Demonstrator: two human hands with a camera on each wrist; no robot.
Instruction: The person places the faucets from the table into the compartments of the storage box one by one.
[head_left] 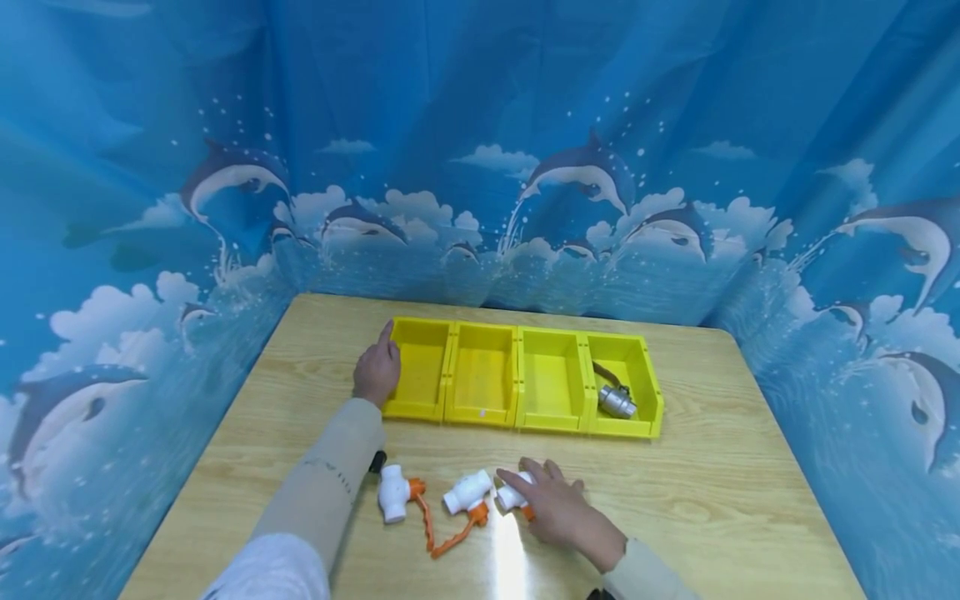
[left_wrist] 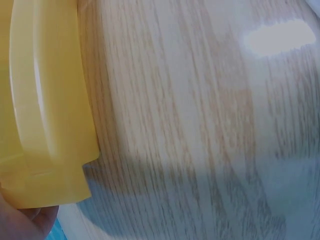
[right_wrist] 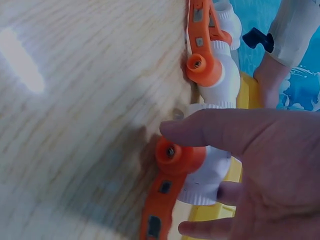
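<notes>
The rightmost white valve (head_left: 512,498) could have rolled against the middle valve (head_left: 468,492), judging by its rounded body and the loose cover of the right hand (head_left: 558,510), whose digits were spread. It lay beneath that hand's thumb, to the right and nearer than the left hand (head_left: 377,368). The latter, forefinger extended, met the leftmost yellow bin (head_left: 411,411); whether it pinched the wall could not be told.

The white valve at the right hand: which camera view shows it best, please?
The right wrist view: it shows the valve close up, with its orange handle. In the head view, the right hand partly covers it; the left wrist view omits it.
</notes>
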